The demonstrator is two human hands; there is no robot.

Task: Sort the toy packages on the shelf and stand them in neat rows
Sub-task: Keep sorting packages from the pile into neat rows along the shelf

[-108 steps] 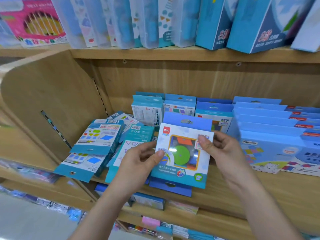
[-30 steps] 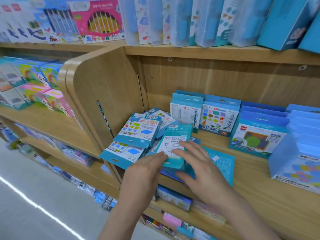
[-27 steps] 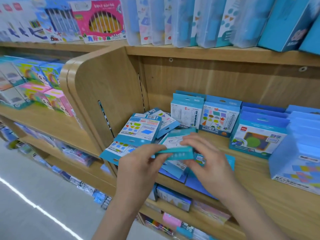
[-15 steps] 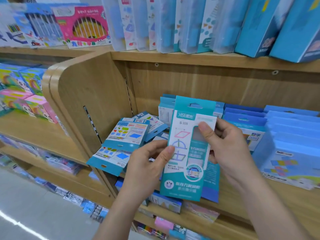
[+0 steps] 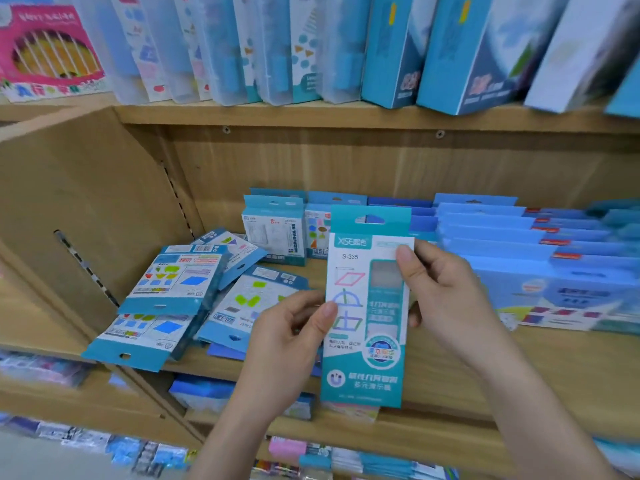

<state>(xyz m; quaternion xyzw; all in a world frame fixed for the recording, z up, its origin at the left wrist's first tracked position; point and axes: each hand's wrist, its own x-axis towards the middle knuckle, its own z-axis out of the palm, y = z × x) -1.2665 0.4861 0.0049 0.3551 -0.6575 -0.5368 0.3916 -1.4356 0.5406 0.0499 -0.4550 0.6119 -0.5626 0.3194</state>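
A tall teal and white toy package (image 5: 367,306) marked S-335 is held upright in front of the wooden shelf (image 5: 519,372). My left hand (image 5: 287,344) pinches its left edge with the thumb on the front. My right hand (image 5: 450,299) grips its right edge, thumb near the top. Left of it, several flat blue packages (image 5: 176,282) lie in a loose heap. Behind stand two small upright packages (image 5: 277,230), and to the right a tidy row of blue boxes (image 5: 540,268).
A slanted wooden divider panel (image 5: 83,209) closes the bay on the left. The upper shelf (image 5: 346,116) carries tall clear and blue boxes. Lower shelves (image 5: 346,455) below hold more packages.
Both hands lifted the teal package off the heap and turned it upright to face me. In the last half second the view has moved closer.
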